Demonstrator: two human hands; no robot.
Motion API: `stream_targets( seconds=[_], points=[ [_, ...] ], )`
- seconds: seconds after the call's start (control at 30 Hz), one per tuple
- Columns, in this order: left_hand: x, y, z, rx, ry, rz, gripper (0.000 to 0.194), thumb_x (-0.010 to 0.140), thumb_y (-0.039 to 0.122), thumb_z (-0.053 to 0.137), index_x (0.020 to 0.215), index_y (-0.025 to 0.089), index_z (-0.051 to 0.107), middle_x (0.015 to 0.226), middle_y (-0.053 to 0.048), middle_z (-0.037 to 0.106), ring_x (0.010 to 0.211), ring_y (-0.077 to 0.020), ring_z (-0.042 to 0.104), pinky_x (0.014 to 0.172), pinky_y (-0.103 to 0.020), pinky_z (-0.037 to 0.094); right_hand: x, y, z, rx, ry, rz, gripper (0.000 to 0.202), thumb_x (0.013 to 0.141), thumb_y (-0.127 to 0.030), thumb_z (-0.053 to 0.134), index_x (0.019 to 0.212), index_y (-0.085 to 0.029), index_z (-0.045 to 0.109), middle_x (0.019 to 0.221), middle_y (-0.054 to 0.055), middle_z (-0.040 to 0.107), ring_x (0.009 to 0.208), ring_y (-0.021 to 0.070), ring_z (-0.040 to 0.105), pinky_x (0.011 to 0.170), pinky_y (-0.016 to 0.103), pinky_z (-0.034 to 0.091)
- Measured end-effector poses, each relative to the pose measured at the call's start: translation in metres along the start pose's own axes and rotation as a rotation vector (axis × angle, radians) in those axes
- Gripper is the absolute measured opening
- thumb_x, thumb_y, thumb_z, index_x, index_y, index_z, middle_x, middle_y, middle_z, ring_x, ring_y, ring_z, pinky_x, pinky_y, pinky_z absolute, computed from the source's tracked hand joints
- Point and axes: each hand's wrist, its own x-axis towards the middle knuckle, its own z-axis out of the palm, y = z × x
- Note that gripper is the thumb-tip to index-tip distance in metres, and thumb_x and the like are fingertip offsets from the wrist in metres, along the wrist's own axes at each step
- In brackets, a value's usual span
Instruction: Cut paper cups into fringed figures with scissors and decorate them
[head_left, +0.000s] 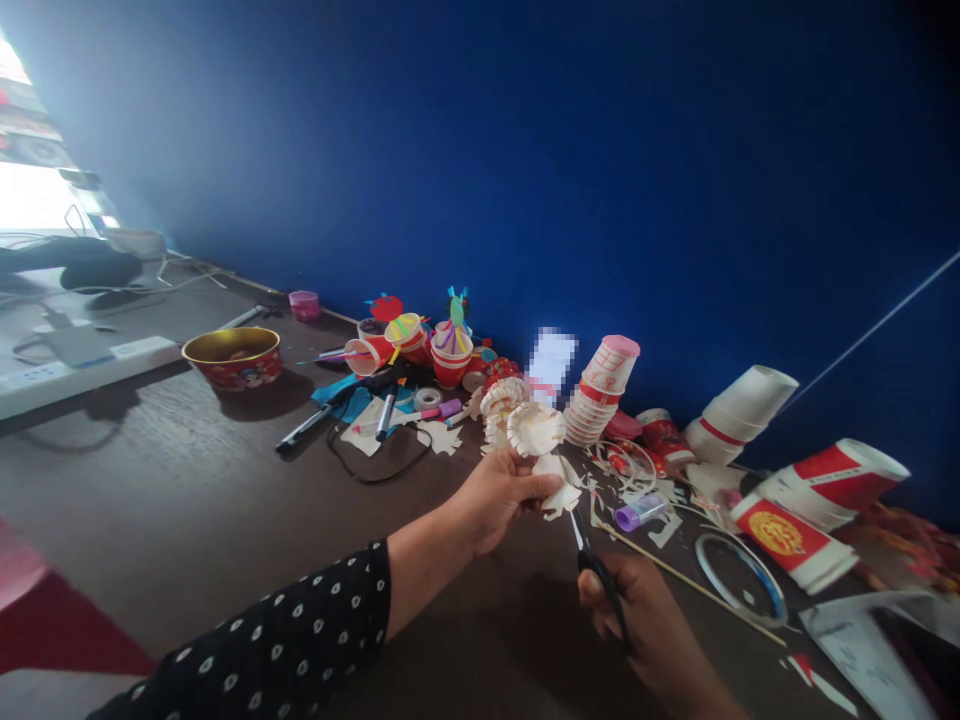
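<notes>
My left hand (504,495) is closed, its thumb and fingers pinching a small white paper piece (564,500) with a ragged lower edge. My right hand (637,605) grips black-handled scissors (604,585), and their blades reach up to that paper, overlapping it. Just above my left fingers is a round white paper disc (535,428) with a scalloped rim; whether the fingers touch it I cannot tell. Behind it sits a pile of similar scalloped pieces (501,398). White paper scraps lie around the scissors' tips.
Stacked paper cups (600,395) stand at the wall, with more cups (742,410) toward the right. Decorated red cups (451,362), pens (304,430) and tape (427,398) lie left of centre. A gold-lined bowl (232,365) stands near a power strip (90,375). A thin stick (705,590) lies at right.
</notes>
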Motion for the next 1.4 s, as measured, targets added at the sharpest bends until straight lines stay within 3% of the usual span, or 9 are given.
stream_targets(
  seconds=[0.17,0.37,0.73,0.97,1.13,1.27,1.4],
  points=[
    [-0.001,-0.002,0.003,-0.030,0.004,-0.004,0.023,0.055,0.022,0.074,0.066,0.009,0.058,0.057,0.000,0.055,0.048,-0.0051,0.046,0.047,-0.019,0.033,0.002,0.007,0.001,0.011,0.020,-0.023,0.046,0.069,-0.062,0.047,0.052,-0.019,0.040,0.044,-0.006,0.032,0.041,0.0072,0.029,0.039,0.021,0.022],
    [-0.001,-0.008,-0.001,-0.028,0.031,-0.042,0.022,0.057,0.023,0.072,0.072,0.010,0.060,0.061,-0.001,0.058,0.050,-0.0072,0.050,0.049,-0.021,0.036,0.002,0.007,0.001,0.044,0.026,0.009,0.039,0.070,-0.053,0.051,0.053,-0.019,0.041,0.045,-0.007,0.032,0.042,0.0073,0.028,0.041,0.021,0.023],
    [0.002,-0.003,-0.007,-0.094,0.130,-0.024,0.020,0.056,0.018,0.072,0.070,0.010,0.060,0.058,-0.001,0.059,0.046,-0.0062,0.049,0.045,-0.019,0.033,0.002,0.006,0.001,0.162,0.012,0.032,0.044,0.061,-0.060,0.056,0.052,-0.018,0.043,0.041,-0.007,0.032,0.038,0.0062,0.029,0.038,0.020,0.021],
    [-0.001,-0.008,-0.002,-0.168,0.134,-0.062,0.022,0.057,0.019,0.071,0.074,0.011,0.059,0.062,-0.002,0.061,0.048,-0.0071,0.050,0.046,-0.019,0.034,-0.001,-0.005,0.002,0.160,0.039,0.048,0.041,0.057,-0.056,0.059,0.051,-0.018,0.043,0.042,-0.007,0.032,0.039,0.0061,0.029,0.038,0.020,0.021],
    [-0.002,-0.006,-0.004,-0.214,0.096,-0.082,0.025,0.059,0.023,0.069,0.079,0.012,0.058,0.065,-0.002,0.060,0.052,-0.0086,0.052,0.051,-0.021,0.037,-0.003,-0.018,0.000,0.206,0.058,0.068,0.047,0.050,-0.064,0.057,0.049,-0.019,0.044,0.041,-0.008,0.031,0.037,0.0058,0.028,0.038,0.021,0.021],
    [0.006,0.007,-0.015,-0.233,0.052,0.036,0.036,0.069,0.039,0.059,0.099,0.018,0.056,0.093,-0.005,0.060,0.075,-0.0140,0.056,0.060,-0.024,0.041,-0.004,-0.019,-0.004,0.168,0.060,0.054,0.046,0.051,-0.063,0.057,0.048,-0.018,0.046,0.042,-0.006,0.035,0.039,0.0065,0.032,0.039,0.021,0.023],
    [0.015,0.023,-0.027,0.073,0.158,0.229,0.045,0.062,0.029,0.068,0.103,0.018,0.053,0.101,-0.007,0.056,0.086,-0.0167,0.054,0.071,-0.027,0.041,-0.004,-0.011,-0.006,0.129,0.013,0.046,0.043,0.058,-0.058,0.055,0.050,-0.017,0.046,0.042,-0.006,0.037,0.039,0.0066,0.033,0.039,0.020,0.023]
  ],
)
